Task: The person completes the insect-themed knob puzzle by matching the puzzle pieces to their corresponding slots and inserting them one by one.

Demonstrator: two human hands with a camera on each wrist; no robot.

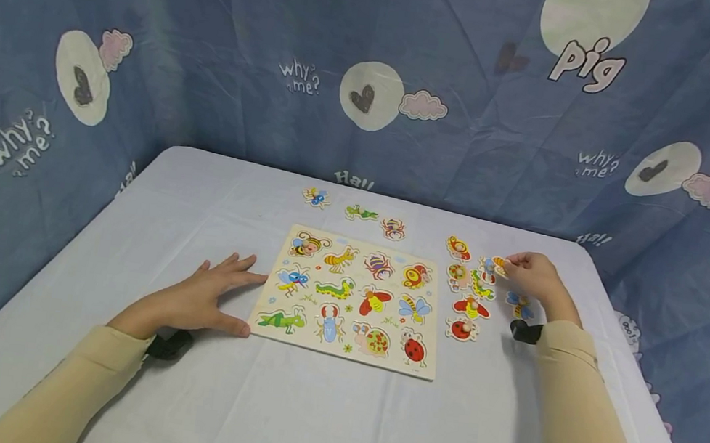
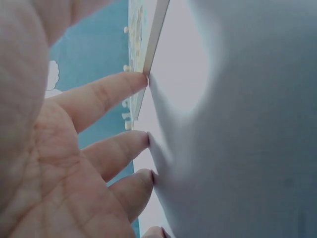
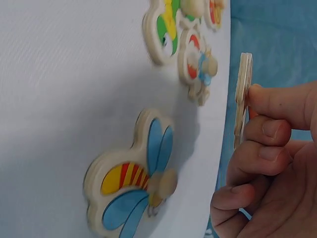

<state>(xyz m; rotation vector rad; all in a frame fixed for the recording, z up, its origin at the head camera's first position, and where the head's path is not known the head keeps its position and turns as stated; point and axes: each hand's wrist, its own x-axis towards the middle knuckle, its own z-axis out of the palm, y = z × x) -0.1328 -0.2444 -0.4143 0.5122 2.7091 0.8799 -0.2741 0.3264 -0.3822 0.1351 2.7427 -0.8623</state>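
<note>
My right hand (image 1: 536, 277) pinches a wooden insect puzzle piece (image 1: 499, 267) with orange-yellow stripes. The right wrist view shows this piece edge-on between thumb and fingers, raised off the table. Below that hand lies a blue-winged bee piece (image 3: 129, 183) with a round knob. My left hand (image 1: 198, 299) spreads its fingers at the left side of the wooden puzzle board (image 1: 308, 340). In the left wrist view, one fingertip touches the board's edge (image 2: 157, 37), while other fingertips rest on the tablecloth. Printed insects cover the board.
Right of the board lie several knobbed pieces, including a ladybug (image 1: 462, 329), a red-winged bug (image 1: 471, 307), a caterpillar (image 1: 483, 285) and a snail (image 1: 457, 277). Behind it are a grasshopper (image 1: 361, 213), a spider (image 1: 393, 229) and a mosquito-like piece (image 1: 315, 197). A blue curtain (image 1: 245, 92) hangs behind.
</note>
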